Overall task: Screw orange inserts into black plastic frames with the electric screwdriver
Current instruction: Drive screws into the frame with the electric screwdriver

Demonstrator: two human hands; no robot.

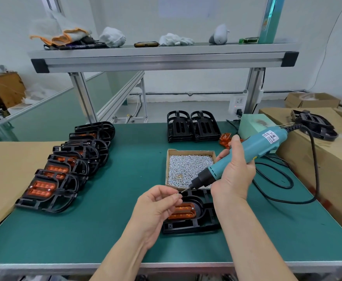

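Orange insert sits in flat black frame; teal screwdriver tilts above.

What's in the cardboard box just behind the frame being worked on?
The cardboard box holds a dense heap of small silver screws. Its floor is covered by them, and the electric screwdriver with the right hand hides its near right corner.

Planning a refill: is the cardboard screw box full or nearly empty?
Well stocked: silver screws cover nearly all the visible floor of the cardboard box.
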